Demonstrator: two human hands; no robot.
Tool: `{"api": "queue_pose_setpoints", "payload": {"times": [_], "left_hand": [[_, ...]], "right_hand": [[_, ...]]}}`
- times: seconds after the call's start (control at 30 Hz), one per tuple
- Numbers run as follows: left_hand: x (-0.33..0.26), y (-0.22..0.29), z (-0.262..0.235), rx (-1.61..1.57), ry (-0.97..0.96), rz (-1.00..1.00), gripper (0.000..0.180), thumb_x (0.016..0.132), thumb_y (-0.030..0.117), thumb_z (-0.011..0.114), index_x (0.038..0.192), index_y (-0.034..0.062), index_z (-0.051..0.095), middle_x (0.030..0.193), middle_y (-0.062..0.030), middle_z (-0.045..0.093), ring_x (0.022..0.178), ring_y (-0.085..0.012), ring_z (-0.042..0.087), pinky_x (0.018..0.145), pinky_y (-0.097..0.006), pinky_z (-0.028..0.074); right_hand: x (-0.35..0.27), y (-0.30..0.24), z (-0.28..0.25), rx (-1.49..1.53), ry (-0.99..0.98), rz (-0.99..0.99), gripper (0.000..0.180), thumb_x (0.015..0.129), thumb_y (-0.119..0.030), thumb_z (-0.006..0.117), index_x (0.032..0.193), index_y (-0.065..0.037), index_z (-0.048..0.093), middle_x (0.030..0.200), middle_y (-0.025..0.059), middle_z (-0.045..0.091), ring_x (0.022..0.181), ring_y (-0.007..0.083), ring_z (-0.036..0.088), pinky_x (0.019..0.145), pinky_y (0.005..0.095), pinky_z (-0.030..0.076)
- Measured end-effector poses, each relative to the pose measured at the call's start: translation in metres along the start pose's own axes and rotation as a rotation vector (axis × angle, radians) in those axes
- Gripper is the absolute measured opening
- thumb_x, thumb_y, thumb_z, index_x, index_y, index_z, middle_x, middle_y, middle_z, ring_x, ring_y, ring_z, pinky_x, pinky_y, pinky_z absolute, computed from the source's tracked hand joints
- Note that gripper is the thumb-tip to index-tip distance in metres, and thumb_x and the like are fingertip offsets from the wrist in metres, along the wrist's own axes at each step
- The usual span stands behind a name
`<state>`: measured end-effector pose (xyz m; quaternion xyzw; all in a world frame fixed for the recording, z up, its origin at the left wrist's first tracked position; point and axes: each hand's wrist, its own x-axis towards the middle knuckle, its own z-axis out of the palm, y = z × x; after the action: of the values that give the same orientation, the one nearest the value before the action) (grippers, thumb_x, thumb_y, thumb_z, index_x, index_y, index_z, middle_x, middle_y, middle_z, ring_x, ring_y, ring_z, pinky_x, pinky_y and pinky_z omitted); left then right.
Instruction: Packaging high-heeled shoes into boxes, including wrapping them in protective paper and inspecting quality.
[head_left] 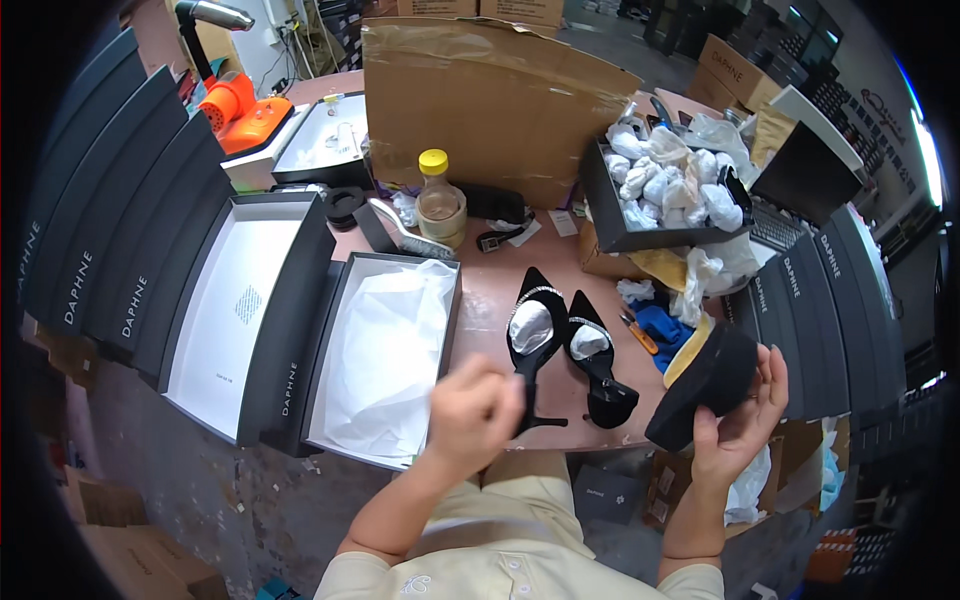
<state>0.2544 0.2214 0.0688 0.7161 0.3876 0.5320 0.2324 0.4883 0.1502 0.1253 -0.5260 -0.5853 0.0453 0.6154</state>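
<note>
My right hand [738,425] grips a thick black block [706,385] with a soft, fuzzy-looking surface, above the table's right front edge. A yellow strip shows along its far side; I cannot tell whether it belongs to the block. My left hand [474,415] is closed and slightly blurred, beside the heel of the left black pointed high-heeled shoe [531,325]. Whatever its fingers hold, if anything, is hidden. The right black shoe [592,360] lies beside the first. Both have a sparkling strap and white stuffing inside.
Left of the shoes is an open shoebox [385,350] with white tissue, beside a box lid [235,310] and stacked dark boxes. Behind stand a yellow-capped bottle [440,200], a brush [415,235] and a cardboard sheet [490,110]. An orange-handled cutter [639,333] lies near a box of wads [672,240].
</note>
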Motion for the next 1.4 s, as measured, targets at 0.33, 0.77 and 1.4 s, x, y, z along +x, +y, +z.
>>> {"api": "queue_pose_setpoints", "payload": {"times": [0.33,0.77,1.4], "left_hand": [[-0.023,0.013,0.003,0.358,-0.275,0.095,0.042,0.073,0.033,0.068,0.103,0.0038,0.059,0.111,-0.0128,0.054,0.108,-0.0299,0.051,0.095,-0.049,0.032],[-0.127,-0.094,-0.140,0.774,-0.105,-0.068,0.031,0.068,0.025,0.061,0.050,0.0130,0.039,0.050,-0.0009,0.036,0.047,-0.0154,0.042,0.053,-0.031,0.030],[-0.053,-0.067,-0.110,0.724,-0.365,-0.499,0.071,0.073,0.022,0.068,0.131,-0.0071,0.040,0.054,-0.0107,0.058,0.047,-0.0294,0.060,0.044,-0.041,0.046]], "right_hand": [[0.087,-0.013,0.140,0.010,-0.812,-0.339,0.051,0.063,0.003,0.065,0.109,-0.002,0.046,0.118,0.0197,0.052,0.105,0.0371,0.052,0.086,0.0394,0.044],[0.121,0.080,0.555,-0.235,-0.749,-0.648,0.020,0.070,-0.005,0.059,0.091,-0.006,0.059,0.096,0.0104,0.060,0.094,0.0298,0.058,0.081,0.0388,0.049],[0.004,0.012,0.265,-0.203,-1.309,-0.544,0.020,0.072,-0.004,0.062,0.092,-0.007,0.059,0.082,0.0096,0.059,0.079,0.0278,0.060,0.065,0.0372,0.049]]}}
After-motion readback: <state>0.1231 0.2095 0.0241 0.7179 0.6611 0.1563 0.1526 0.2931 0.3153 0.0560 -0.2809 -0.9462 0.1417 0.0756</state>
